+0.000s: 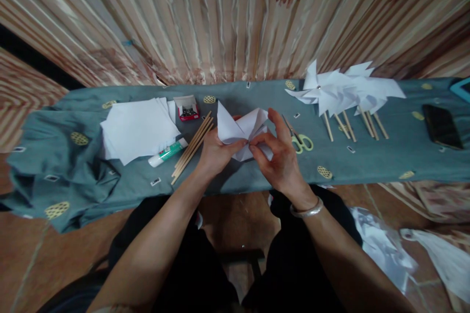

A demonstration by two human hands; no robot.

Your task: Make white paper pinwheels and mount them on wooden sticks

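Note:
A white paper pinwheel (pixel 238 129) with its corners folded inward is held up over the front half of the table. My left hand (pixel 216 149) grips it from the left, the thumb lying across its middle and the other fingers hidden behind the paper. At the pinwheel's centre, my right hand (pixel 277 156) pinches with thumb and forefinger, its other fingers raised. Whether a small pin sits between those fingertips I cannot tell. Left of my hands lie several wooden sticks (pixel 193 149), a glue stick (pixel 168 152) and an opened small red box (pixel 188 109) of metal pins.
White paper sheets (pixel 141 127) are stacked on the left of the cloth-covered table (pixel 235 183). Green-handled scissors (pixel 301 144) lie right of my hands. Several finished pinwheels on sticks (pixel 341 90) and a dark phone (pixel 442 126) are farther right. A curtain (pixel 235 24) hangs behind.

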